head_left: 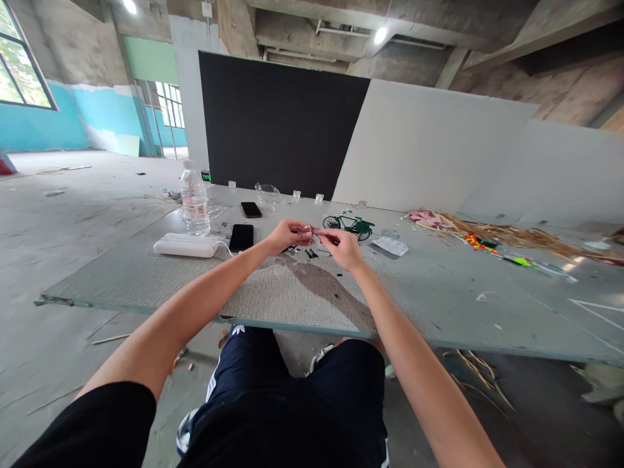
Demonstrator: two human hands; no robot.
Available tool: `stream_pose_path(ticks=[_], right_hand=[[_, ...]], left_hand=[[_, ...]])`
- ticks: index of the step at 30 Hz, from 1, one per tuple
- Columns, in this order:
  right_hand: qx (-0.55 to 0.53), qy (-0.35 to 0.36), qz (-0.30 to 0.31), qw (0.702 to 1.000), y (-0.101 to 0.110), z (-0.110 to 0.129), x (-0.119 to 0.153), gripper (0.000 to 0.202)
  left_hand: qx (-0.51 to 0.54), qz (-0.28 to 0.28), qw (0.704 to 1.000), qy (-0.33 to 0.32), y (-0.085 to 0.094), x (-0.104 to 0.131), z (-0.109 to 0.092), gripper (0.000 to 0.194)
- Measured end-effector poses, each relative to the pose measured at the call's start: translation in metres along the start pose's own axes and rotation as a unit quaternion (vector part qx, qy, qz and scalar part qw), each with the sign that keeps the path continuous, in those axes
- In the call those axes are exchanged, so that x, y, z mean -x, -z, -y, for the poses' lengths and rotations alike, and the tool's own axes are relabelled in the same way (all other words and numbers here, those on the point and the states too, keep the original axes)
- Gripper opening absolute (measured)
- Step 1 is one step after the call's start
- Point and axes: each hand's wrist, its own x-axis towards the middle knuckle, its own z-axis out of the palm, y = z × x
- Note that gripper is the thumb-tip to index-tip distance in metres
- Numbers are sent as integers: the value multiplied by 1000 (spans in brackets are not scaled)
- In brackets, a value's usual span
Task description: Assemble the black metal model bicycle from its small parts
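Both hands, the left hand (285,236) and the right hand (344,248), come together just left of a little dark green toy bicycle (361,226) with thin black wheels. Each hand pinches a tiny, shiny, silver-looking part (309,234) between finger and thumb; its exact shape is too small to tell. It is so little that fingertips seem the best way to hold it, and two hands likely keep it steady. Small black pieces (312,254) lie to the left of the bicycle and nearer the person, perhaps to be easy to reach. The bicycle seems to stand on its wheels on the rough grey desk (273,292), maybe to be out of the way. Just right of the bicycle and nearer the person lies a white paper slip (390,246). Far left of it, a white cord (225,246) runs from a long white plastic box (185,245) toward a flat black phone (242,238), maybe for power.
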Motion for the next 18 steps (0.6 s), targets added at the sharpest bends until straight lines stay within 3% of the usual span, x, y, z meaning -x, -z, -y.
stream_pose_path(ticks=[18], right_hand=[[13,14,-4,1000,0,-3,0,25]], left_hand=[[6,-12,1000,-1,4,-6,7,54]])
